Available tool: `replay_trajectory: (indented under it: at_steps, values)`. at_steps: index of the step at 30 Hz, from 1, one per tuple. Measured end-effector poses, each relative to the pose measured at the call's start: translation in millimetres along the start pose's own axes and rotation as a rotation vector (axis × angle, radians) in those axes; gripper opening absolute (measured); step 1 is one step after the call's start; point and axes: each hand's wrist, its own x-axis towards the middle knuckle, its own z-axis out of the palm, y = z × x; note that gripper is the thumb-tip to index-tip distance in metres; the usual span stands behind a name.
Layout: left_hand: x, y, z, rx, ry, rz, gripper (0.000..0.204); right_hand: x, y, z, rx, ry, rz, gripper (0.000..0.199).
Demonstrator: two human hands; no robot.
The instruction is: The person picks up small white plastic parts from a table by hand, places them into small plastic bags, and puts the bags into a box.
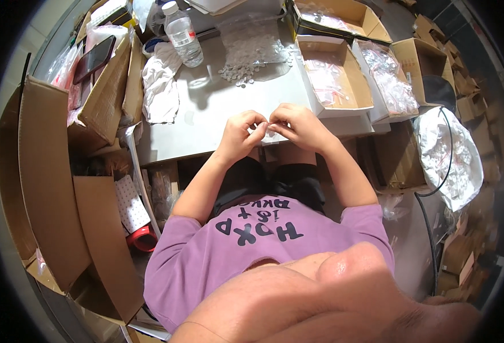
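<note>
My left hand (244, 135) and my right hand (299, 126) meet over the front edge of the white table (206, 137). Their fingertips are pinched together on a small clear plastic bag (270, 134), mostly hidden by the fingers. What it may contain is too small to make out. Farther back on the table, a large clear bag (252, 40) lies with its mouth toward me. Many small whitish round pieces (238, 73) spill out of it, and a few darker ones lie at the front of the pile.
At the right stands an open cardboard box (352, 86) with small clear bags, beside another filled box (386, 80). A water bottle (183, 37) and a white cloth (160, 86) are at the left. A white sack (449, 154) and black cable (429, 228) are lower right; cartons (52, 183) flank my left.
</note>
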Motion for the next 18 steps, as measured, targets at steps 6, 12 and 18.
replay_trajectory:
  at_steps: [6, 12, 18]
  values:
    - [15.8, 0.7, 14.3, -0.023, -0.007, 0.115, 0.009, -12.5, -4.3, -14.6, -0.013, 0.090, 0.069, 0.010]
    - [31.8, -15.5, 27.8, -0.085, 0.072, 0.054, 0.011, -61.0, 24.9, -127.2, -0.240, 0.789, 0.430, 0.010]
    - [35.4, -31.3, 38.4, -0.068, 0.022, -0.119, 0.018, -133.3, 119.2, -208.7, -0.854, 0.763, 0.770, 0.027]
